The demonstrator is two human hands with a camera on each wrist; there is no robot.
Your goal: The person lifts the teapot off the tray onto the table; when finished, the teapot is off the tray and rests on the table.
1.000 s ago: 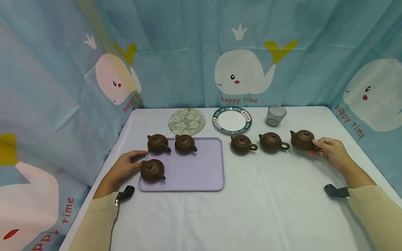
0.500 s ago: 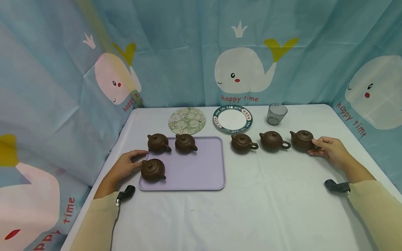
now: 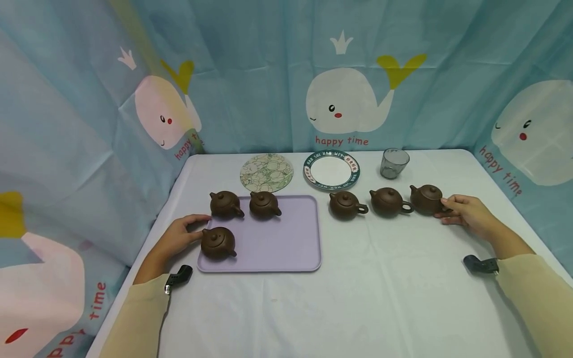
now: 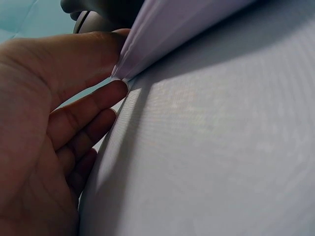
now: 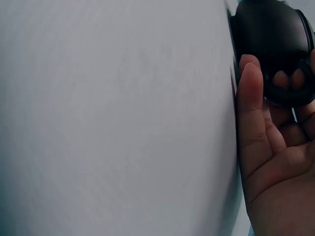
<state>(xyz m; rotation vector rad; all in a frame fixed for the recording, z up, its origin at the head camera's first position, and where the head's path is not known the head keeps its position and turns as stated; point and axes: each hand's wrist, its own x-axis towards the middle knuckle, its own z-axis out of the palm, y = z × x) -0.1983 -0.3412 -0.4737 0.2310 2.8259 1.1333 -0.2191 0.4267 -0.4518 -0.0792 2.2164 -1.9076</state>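
The right hand (image 3: 467, 216) grasps 1 teapot (image 3: 425, 198) by its handle (image 5: 285, 102). That has shifted slightly toward the left hand (image 3: 180, 238), seemingly tightening its spacing from the neighbouring teapot (image 3: 385, 201). The left hand, relaxed, touches the tray (image 3: 277, 248).

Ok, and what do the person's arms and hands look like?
The left sleeve and right sleeve are long, plain and pale yellow-beige. The left grip and right grip wear no gloves. A small black gadget sits at the left wrist, and a matching dark gadget at the right. What looks like a thin dark cable runs along the left sleeve.
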